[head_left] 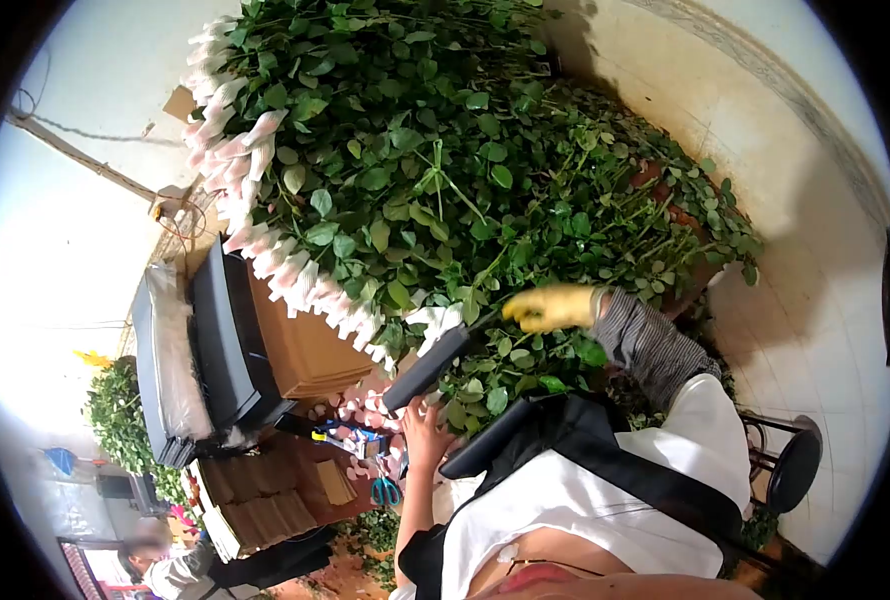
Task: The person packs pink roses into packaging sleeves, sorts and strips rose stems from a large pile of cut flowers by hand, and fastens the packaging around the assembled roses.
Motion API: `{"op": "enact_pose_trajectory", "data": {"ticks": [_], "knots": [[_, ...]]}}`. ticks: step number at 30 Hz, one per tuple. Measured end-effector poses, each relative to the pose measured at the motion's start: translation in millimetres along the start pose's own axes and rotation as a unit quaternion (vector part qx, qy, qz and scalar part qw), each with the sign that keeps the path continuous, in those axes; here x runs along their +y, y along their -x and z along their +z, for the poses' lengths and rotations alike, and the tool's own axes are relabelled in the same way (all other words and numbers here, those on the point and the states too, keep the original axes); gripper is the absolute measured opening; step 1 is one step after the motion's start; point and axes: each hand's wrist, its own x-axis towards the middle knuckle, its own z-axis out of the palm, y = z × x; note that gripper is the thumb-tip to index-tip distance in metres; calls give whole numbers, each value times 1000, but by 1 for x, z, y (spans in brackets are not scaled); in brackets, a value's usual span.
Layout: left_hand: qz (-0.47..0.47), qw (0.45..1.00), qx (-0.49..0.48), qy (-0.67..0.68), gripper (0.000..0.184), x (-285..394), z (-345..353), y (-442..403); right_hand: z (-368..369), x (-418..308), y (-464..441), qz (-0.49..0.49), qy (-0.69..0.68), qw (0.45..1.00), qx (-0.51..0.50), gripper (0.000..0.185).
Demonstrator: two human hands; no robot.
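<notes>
My right hand (pixel 553 308), in a yellow glove under a striped grey sleeve, is over leafy green stems (pixel 525 240). Its fingers are curled together toward the left, and whatever lies between them is hidden by leaves. Low in the middle, my bare left hand (pixel 426 432) has its fingers bent beside the lower end of a dark padded bar (pixel 430 368); what they grip cannot be made out. A second dark bar (pixel 485 438) lies to its right. Along the left side of the foliage runs a row of flower heads in pale pink-white net sleeves (pixel 300 285).
Scissors with teal handles (pixel 386 491) lie near several pale petals. Cardboard sheets (pixel 305 340) and dark boxes (pixel 220 330) stand at the left, above stacked brown cardboard (pixel 265 500). A round black stool (pixel 795 470) is at right. Another person (pixel 180 572) is at lower left.
</notes>
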Motion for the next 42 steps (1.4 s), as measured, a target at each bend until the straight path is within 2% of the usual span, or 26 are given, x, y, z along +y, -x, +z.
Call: {"op": "enact_pose_trajectory", "data": {"ticks": [1, 2, 3, 4, 6, 8, 11, 13, 14, 15, 17, 18, 19, 21, 22, 23, 25, 27, 28, 29, 32, 34, 35, 37, 40, 42], "knots": [[-5, 1000, 1, -5, 71, 0, 2, 2, -27, -11, -4, 22, -4, 998, 51, 47], [-10, 1000, 10, 10, 72, -2, 6, 5, -51, 1, -14, -80, -30, 985, 148, 44], [-14, 999, 22, 26, 73, -5, 12, 7, -80, 9, -26, -116, -10, 966, 229, 44], [-2, 997, 55, 53, 69, -12, 22, 10, -107, -10, -27, -77, -82, 949, 295, 44], [-20, 996, 38, 78, 73, -20, 27, 14, -156, 1, -57, -100, 19, 896, 433, 45], [-36, 997, 25, 66, 76, -17, 27, 15, -200, -5, -82, -109, -22, 846, 521, 40], [-52, 995, 6, 79, 77, -13, 22, 14, -268, 22, -136, -127, 167, 748, 630, 36], [-55, 996, 5, 68, 77, -9, 22, 16, -282, 43, -165, 8, 236, 814, 531, 32], [-51, 997, 8, 58, 77, -9, 20, 15, -268, 58, -182, -21, 241, 798, 552, 31], [-51, 997, 7, 56, 77, -10, 16, 15, -256, 59, -185, 7, 319, 767, 557, 32], [-48, 998, -2, 35, 82, -8, 18, 15, -231, 58, -176, 10, 333, 744, 579, 33], [-43, 999, 6, 33, 82, -8, 18, 15, -226, 63, -174, -78, 350, 671, 649, 32], [-43, 999, 3, 32, 82, -8, 19, 15, -228, 67, -173, -75, 349, 672, 649, 32], [-60, 998, -13, 29, 82, -9, 18, 15, -244, 67, -171, -33, 285, 767, 574, 20], [-63, 997, -19, 36, 81, -10, 19, 16, -259, 64, -168, -44, 225, 778, 585, 17], [-63, 997, -18, 34, 81, -11, 19, 16, -271, 61, -167, -55, 159, 766, 620, 18], [-73, 997, -22, 33, 79, -13, 21, 16, -297, 51, -155, -21, 180, 735, 654, 26], [-67, 997, -14, 25, 80, -12, 20, 16, -320, 81, -166, 132, 272, 804, 512, 34], [-65, 998, -13, 22, 81, -10, 19, 16, -320, 79, -168, 220, 172, 857, 432, 44], [-61, 998, -13, 19, 82, -9, 18, 17, -321, 78, -166, 233, 159, 871, 402, 52], [-64, 998, -17, 19, 85, -11, 20, 18, -317, 76, -148, 206, 211, 875, 384, 53], [-65, 998, -4, 21, 77, -8, 19, 15, -316, 53, -122, 213, 283, 891, 284, 52], [-58, 998, -1, 8, 76, -5, 17, 14, -312, 87, -133, 136, 295, 877, 355, 53], [-60, 998, 8, 32, 75, -2, 16, 14, -307, 105, -135, 92, 309, 856, 404, 46], [-49, 998, 14, 23, 76, -2, 18, 13, -306, 94, -125, 55, 326, 860, 389, 37], [-50, 998, 12, 22, 75, -5, 18, 14, -281, 68, -105, 75, 374, 842, 380, 25]]}}
